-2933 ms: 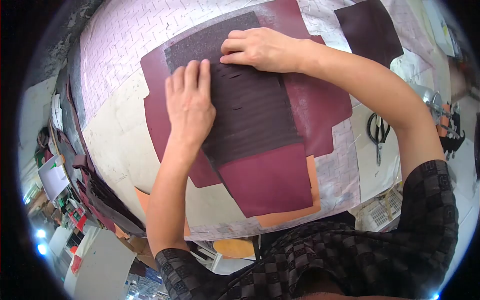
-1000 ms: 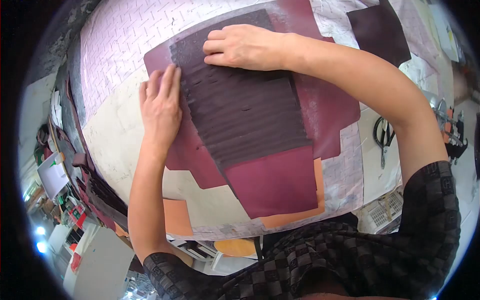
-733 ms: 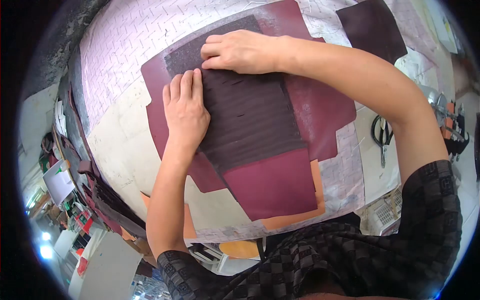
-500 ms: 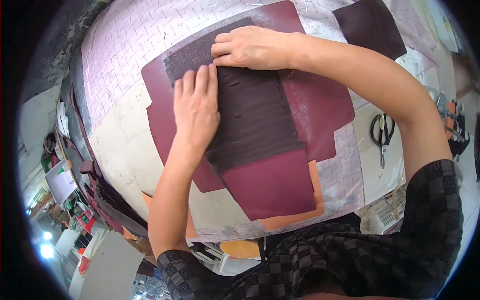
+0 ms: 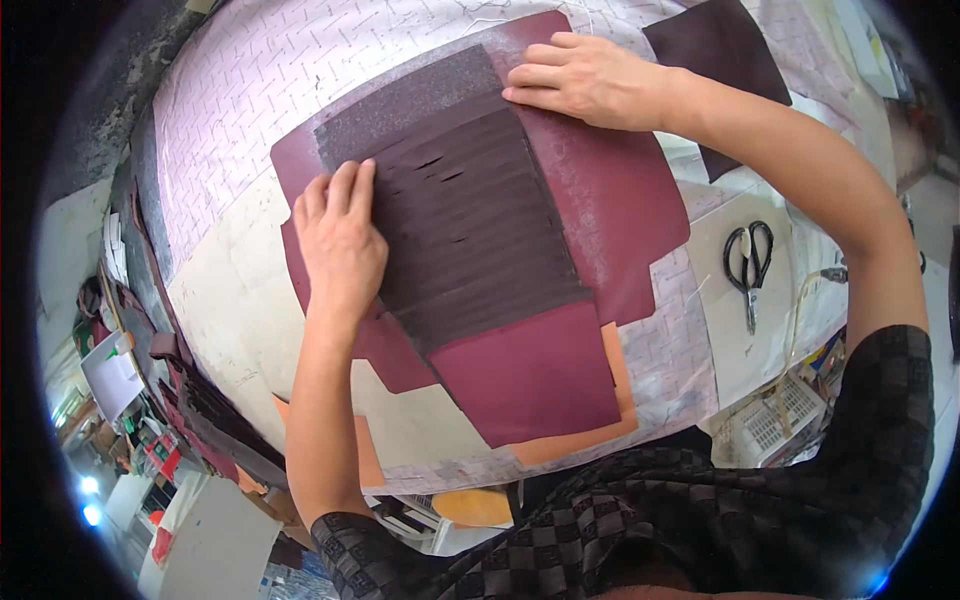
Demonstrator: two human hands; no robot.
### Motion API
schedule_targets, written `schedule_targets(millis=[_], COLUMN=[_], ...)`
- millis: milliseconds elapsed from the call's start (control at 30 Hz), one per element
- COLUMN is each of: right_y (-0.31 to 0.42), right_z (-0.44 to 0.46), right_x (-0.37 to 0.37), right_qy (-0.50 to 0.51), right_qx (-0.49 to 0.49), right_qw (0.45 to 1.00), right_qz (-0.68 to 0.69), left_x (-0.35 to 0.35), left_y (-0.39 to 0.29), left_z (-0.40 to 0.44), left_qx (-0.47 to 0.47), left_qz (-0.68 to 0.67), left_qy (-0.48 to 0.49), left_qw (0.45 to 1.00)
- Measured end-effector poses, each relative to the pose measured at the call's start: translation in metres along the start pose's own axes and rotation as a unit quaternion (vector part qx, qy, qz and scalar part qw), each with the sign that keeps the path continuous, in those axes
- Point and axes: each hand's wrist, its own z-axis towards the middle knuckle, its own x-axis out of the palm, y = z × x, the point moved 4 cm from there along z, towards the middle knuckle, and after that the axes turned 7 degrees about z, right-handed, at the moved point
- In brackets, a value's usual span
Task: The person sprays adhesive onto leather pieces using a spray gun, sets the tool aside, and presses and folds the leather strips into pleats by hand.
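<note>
A ribbed dark brown panel (image 5: 470,220) with several short slits lies over a larger maroon leather piece (image 5: 620,220). Its lower end is a smooth maroon section (image 5: 530,375). Beyond its top edge shows a grey, speckled strip (image 5: 410,100). My left hand (image 5: 342,240) rests on the panel's upper left edge, fingers stretched out and pointing away from me. At the upper right corner, my right hand (image 5: 590,82) lies with its fingers extended and slightly spread, fingertips touching near the panel's edge. Both hands look open; the undersides of the fingers are hidden.
Black-handled scissors (image 5: 748,270) lie to the right on the table. A dark brown piece (image 5: 720,50) sits at the upper right. Orange sheet material (image 5: 580,448) shows beneath the panel's near end. Dark strips (image 5: 215,410) hang along the left side.
My hands have moved apart from the middle of the panel's top edge, the left toward the left edge, the right toward the right corner. The layered pieces appear shifted slightly left in view.
</note>
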Motion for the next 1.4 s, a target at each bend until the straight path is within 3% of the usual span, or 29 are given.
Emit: schedule_targets(millis=[100,167,200,233,267,367,500,567,733,800,1000,1200,1300,1367,1400], right_y=[0.005,0.015,0.022,0.029,0.034,0.043,0.041,0.045,0.043,0.040,0.041,0.041,0.045,0.056,0.058], right_z=[0.020,0.060,0.082,0.103,0.119,0.142,0.139,0.136,0.131,0.130,0.139,0.138,0.137,0.132,0.130], right_x=[0.002,0.011,0.018,0.026,0.038,0.049,0.041,0.036,0.039,0.041,0.048,0.056,0.048,0.032,0.033], right_qy=[0.032,-0.165,-0.181,-0.196,-0.189,-0.120,-0.160,-0.191,-0.201,-0.217,-0.222,-0.182,-0.172,-0.244,-0.244], right_qx=[0.072,0.166,0.172,0.175,0.199,0.273,0.212,0.124,0.132,0.147,0.167,0.207,0.156,0.064,0.063], right_qw=[0.996,0.963,0.954,0.944,0.940,0.942,0.954,0.967,0.966,0.959,0.950,0.944,0.964,0.963,0.963], right_qz=[0.052,0.133,0.165,0.197,0.204,0.157,0.141,0.117,0.100,0.108,0.143,0.184,0.129,0.097,0.098], left_x=[0.008,0.011,0.012,0.014,0.016,0.023,0.027,0.030,0.026,0.008,0.021,0.028,0.028,0.031,0.029], left_y=[0.025,0.035,0.035,0.036,0.037,0.038,0.042,0.049,0.042,0.040,0.040,0.039,0.041,0.041,0.040], left_z=[-0.021,-0.020,-0.014,-0.008,-0.004,0.001,0.003,0.007,0.009,0.011,0.014,0.013,0.013,0.013,0.013], left_qx=[-0.050,-0.090,-0.089,-0.122,-0.155,-0.135,-0.121,-0.125,-0.106,-0.122,-0.083,-0.101,-0.117,-0.114,-0.110], left_qz=[-0.030,-0.102,-0.099,-0.188,-0.275,-0.239,-0.199,-0.209,-0.159,-0.146,-0.211,-0.198,-0.221,-0.205,-0.190], left_qy=[-0.025,-0.063,-0.062,-0.071,-0.077,-0.069,-0.068,-0.032,0.010,-0.128,-0.065,-0.050,-0.037,-0.054,-0.069], left_qw=[0.998,0.989,0.989,0.972,0.946,0.959,0.970,0.969,0.981,0.973,0.972,0.974,0.967,0.971,0.973])
